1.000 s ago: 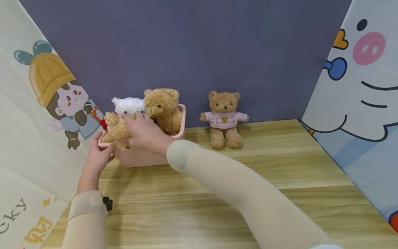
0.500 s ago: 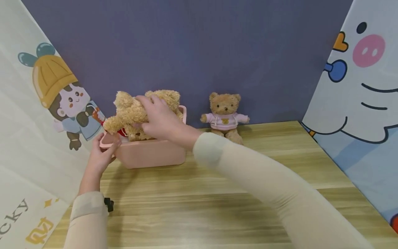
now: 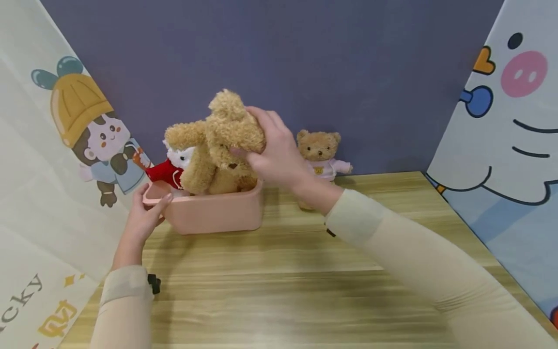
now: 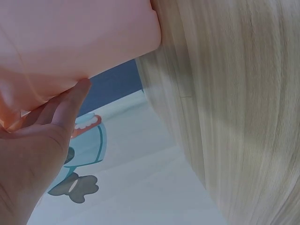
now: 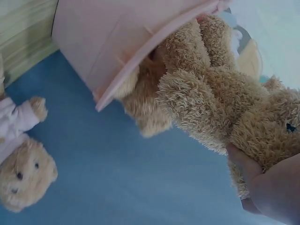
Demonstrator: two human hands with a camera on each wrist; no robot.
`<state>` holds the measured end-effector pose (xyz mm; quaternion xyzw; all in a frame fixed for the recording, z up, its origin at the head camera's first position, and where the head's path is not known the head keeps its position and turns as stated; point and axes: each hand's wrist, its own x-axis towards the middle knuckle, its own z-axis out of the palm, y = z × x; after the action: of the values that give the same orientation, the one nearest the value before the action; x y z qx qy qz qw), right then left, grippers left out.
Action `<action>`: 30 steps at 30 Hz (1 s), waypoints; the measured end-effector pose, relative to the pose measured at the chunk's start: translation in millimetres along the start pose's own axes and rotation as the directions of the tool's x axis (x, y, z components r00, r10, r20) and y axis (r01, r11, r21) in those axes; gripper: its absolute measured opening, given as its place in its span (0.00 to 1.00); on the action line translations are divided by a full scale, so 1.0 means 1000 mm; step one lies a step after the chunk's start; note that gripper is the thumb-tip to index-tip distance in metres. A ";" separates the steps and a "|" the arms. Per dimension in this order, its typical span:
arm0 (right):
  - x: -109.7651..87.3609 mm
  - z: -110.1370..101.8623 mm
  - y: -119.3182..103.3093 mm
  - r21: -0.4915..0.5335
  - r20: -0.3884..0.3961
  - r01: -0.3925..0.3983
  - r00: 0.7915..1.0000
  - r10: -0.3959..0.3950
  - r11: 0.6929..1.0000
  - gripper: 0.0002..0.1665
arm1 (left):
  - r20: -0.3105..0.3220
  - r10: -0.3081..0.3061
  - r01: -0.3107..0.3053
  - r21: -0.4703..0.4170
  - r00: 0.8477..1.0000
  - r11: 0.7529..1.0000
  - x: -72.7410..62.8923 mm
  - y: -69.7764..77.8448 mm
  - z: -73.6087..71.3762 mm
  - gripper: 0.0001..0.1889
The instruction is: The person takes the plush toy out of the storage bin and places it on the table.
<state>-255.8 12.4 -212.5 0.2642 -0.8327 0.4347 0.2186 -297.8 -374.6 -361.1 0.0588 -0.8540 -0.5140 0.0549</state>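
Observation:
My right hand [image 3: 279,152] grips a curly tan teddy bear [image 3: 233,128] by its head, above the pink storage bin [image 3: 213,213]. The bear's lower body overlaps the bin's opening. At the bin's left end my left hand [image 3: 141,215] holds the rim, its thumb on the near side; the left wrist view shows its fingers [image 4: 70,103] against the outer wall. A white plush toy in red clothing [image 3: 165,173] sits in the bin's left part, partly covered by the held bear. Another tan teddy bear [image 5: 149,105] is in the bin, mostly hidden behind the held one.
A teddy bear in a pink hoodie [image 3: 319,148] sits to the right of the bin, partly behind my right wrist. Wooden tabletop [image 3: 261,291] extends in front. A dark blue back wall [image 3: 279,58] and printed side panels [image 3: 523,145] surround it.
My right hand has lifted the tan teddy bear out of the bin's left part and moved it up and to the right, uncovering the white plush's red clothing. My left hand stays at the rim.

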 end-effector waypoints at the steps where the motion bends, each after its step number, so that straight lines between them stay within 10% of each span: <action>1: -0.002 -0.007 0.002 0.012 -0.029 0.013 0.999 -0.013 1.000 0.50 | 0.001 0.002 -0.002 -0.005 1.000 1.000 0.001 0.000 0.000 0.57; 17: -0.043 -0.123 0.025 -0.124 -0.208 0.033 0.976 -0.058 0.992 0.46 | -0.001 -0.035 0.035 -0.006 0.999 0.999 0.002 0.003 0.001 0.57; 30: -0.081 -0.208 0.060 -0.470 -0.175 -0.080 0.984 -0.004 0.879 0.49 | 0.027 -0.042 0.042 -0.001 0.999 0.999 0.003 0.001 -0.002 0.59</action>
<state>-203.8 236.1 -187.8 0.1476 -0.8971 0.2423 0.3387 -300.2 -376.6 -358.8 0.0696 -0.8529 -0.5164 0.0326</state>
